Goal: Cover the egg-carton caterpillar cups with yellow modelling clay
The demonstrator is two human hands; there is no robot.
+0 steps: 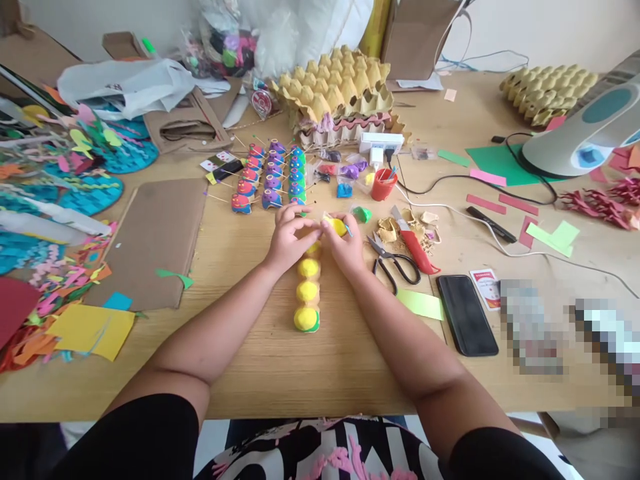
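Observation:
A strip of egg-carton bumps (309,291) covered in yellow, with some green at its near end, lies upright on the table in front of me. Over its far end, my right hand (346,241) pinches a piece of yellow clay (336,227), and a thin blue bit sticks out by its fingers. My left hand (293,237) is beside it on the left, its fingers bent together near the right fingertips. Whatever the left fingertips hold is too small to make out. Both hands partly hide the far end of the strip.
Three finished colourful strips (273,175) stand beyond my hands. To the right are scissors (393,260), a red-handled knife (417,250), a red cup (384,185) and a black phone (467,315). Cardboard (145,243) lies left; egg trays (333,83) are stacked at the back.

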